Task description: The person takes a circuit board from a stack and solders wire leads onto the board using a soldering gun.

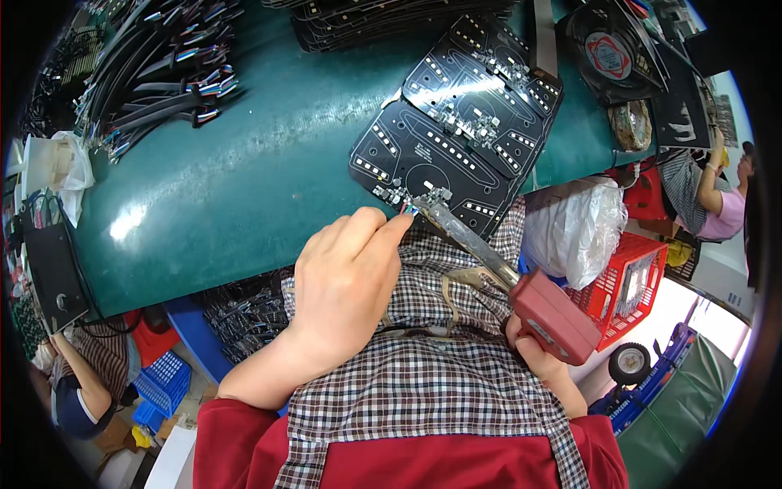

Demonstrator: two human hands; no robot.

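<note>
My left hand [346,265] is closed in a pinch on thin coloured wires [410,209] at the near edge of a black circuit board [423,155]. The board carries rows of small pale components and overlaps others like it. Around the handle of a red soldering gun [558,318], the fingers of my right hand [538,359] are wrapped. Its long metal shaft slants up and left, and the tip meets the board right beside the wires. My left fingers hide most of the wires' length.
Black cables with stripped coloured ends [167,90] lie far left on the green table [244,204]. More boards [366,24] are stacked at the back. A fan [611,57] stands at far right, above a red crate [631,289]. Other people sit on both sides.
</note>
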